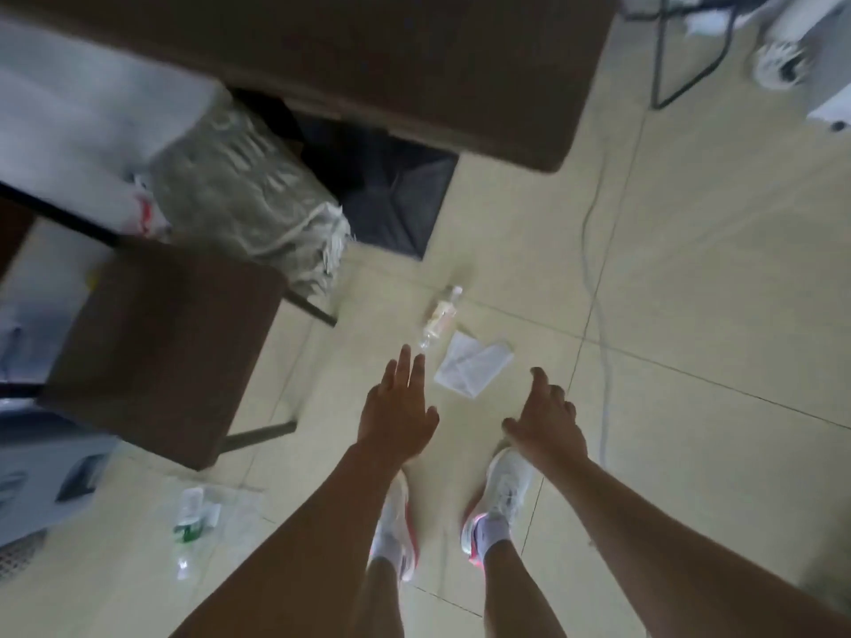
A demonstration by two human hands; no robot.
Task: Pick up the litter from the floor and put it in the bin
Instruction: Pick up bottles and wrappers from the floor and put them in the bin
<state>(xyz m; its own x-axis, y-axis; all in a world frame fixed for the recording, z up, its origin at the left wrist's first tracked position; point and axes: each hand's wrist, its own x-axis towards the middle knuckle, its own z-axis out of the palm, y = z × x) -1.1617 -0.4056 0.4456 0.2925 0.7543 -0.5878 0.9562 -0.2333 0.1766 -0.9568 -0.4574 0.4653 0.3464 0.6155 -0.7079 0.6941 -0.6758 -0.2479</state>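
Ahead, both empty hands, left hand point(397, 414) and right hand point(548, 419), spread above tissue point(474, 365); bottle point(440, 317) beside chair point(152, 347).

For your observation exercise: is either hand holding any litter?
No: the left hand and right hand are open and empty above the tissue.

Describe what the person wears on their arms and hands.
Nothing: the left hand and right hand are bare, without gloves, rings or a watch, and both forearms show no sleeves. Lower down, the person wears white trainers with pink-red soles and white ankle socks.
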